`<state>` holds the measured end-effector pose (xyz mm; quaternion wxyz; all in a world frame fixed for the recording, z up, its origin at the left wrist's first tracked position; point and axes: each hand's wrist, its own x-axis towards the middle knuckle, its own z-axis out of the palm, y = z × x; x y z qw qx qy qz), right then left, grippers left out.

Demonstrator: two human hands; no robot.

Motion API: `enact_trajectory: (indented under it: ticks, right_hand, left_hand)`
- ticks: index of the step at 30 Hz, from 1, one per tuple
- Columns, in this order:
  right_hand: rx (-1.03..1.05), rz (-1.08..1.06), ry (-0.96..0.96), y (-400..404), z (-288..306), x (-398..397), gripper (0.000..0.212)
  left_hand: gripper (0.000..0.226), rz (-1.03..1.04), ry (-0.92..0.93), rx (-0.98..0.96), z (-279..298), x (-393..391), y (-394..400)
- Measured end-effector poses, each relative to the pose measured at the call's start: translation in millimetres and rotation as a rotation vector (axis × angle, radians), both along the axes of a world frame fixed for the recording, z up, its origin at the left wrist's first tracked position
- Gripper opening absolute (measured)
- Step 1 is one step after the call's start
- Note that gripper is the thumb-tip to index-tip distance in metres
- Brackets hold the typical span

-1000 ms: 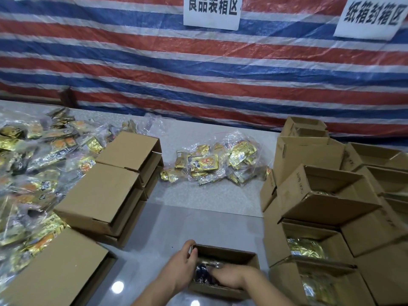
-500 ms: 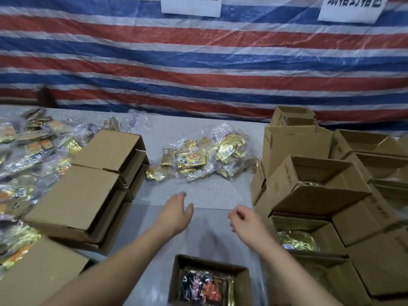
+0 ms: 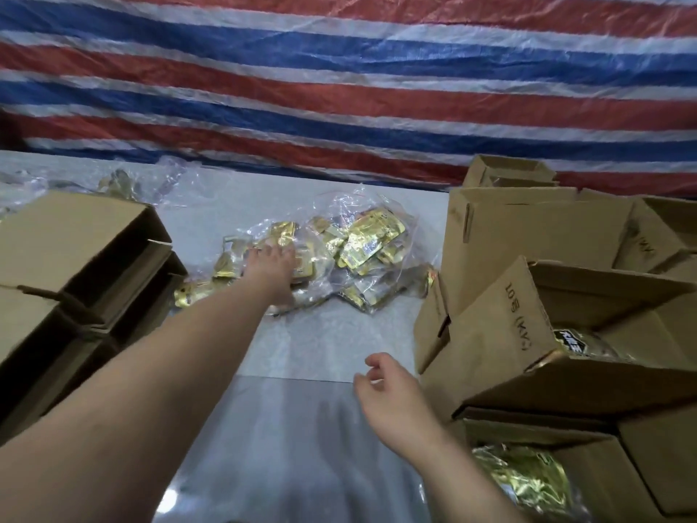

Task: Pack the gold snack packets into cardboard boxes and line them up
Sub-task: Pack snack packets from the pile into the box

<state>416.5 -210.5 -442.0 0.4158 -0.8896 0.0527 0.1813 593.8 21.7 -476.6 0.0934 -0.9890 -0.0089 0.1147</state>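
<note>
Left hand (image 3: pixel 272 271): arm stretched far forward, palm down, fingers spread and lying on the heap of gold foil snack packets in clear crinkled plastic wrap (image 3: pixel 332 258). Fingertips sit on the near-left part of the heap; whether they have pinched a packet cannot be told, since the fingers are blurred and partly sunk in the wrap. Most of the heap lies just right of and beyond this hand, with a few loose gold packets trailing to its left.

Right hand (image 3: pixel 392 394): hangs over the table nearer the body, well apart from the heap, fingers loosely curled, thumb out, holding nothing.

Beneath both hands: a pale grey tabletop (image 3: pixel 320 349), glossier and reflective in the near strip under the right wrist.

Left of the left forearm: a stack of closed brown cardboard boxes (image 3: pixel 75 239), flaps down, edges motion-blurred, almost touching the arm.

Just right of the right hand: a cluster of open brown cardboard boxes (image 3: pixel 565 356), flaps raised, some leaning on one another. The nearest open box (image 3: pixel 641 458), beside the right wrist, has gold foil packets (image 3: pixel 524 481) inside. The box behind it, tilted, shows a dark printed packet edge at its mouth; its wall carries black printed lettering, upside down. More open boxes stand farther right and beyond.

Beyond the left hand and the heap: a red, white and blue striped tarpaulin (image 3: pixel 339 88) hangs as a backdrop along the far table edge.
</note>
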Motion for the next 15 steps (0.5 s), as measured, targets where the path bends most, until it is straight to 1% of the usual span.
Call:
enact_trajectory:
  ticks: [2, 4, 8, 9, 11, 12, 13, 15]
  right_hand:
    - [-0.01, 0.029, -0.012, -1.5, -1.5, 2.5, 0.037]
    - [0.002, 0.041, -0.003, -2.6, 0.0, 3.5, 0.035]
    - [0.008, 0.032, 0.014, -2.2, 9.8, -1.2, 0.03]
    - [0.021, 0.021, 0.021, -1.2, 13.9, -3.1, 0.029]
    - [0.074, -0.022, 0.024, 0.8, 23.8, -6.8, 0.024]
    - [0.112, -0.051, 0.02, 2.1, 29.8, -8.2, 0.022]
    - [0.156, -0.082, 0.02, 4.2, 37.9, -9.5, 0.02]
    - [0.27, -0.151, 0.024, 10.9, 59.3, -11.9, 0.022]
  left_hand:
    - [0.095, -0.011, -0.012, 0.023, -14.9, 1.9, 1.1]
    - [0.082, 0.004, -0.031, 0.007, -20.7, -0.8, 0.8]
    - [0.078, 0.052, 0.001, -0.089, -10.3, -16.7, 1.9]
    - [0.078, 0.073, -0.005, -0.144, -3.1, -22.9, 1.4]
    - [0.074, 0.155, -0.026, -0.355, 19.2, -38.8, -2.1]
    - [0.066, 0.189, -0.048, -0.478, 33.0, -47.6, -5.0]
    - [0.054, 0.197, -0.071, -0.58, 48.8, -57.4, -8.9]
    - [0.027, 0.145, -0.11, -0.714, 82.1, -79.6, -16.4]
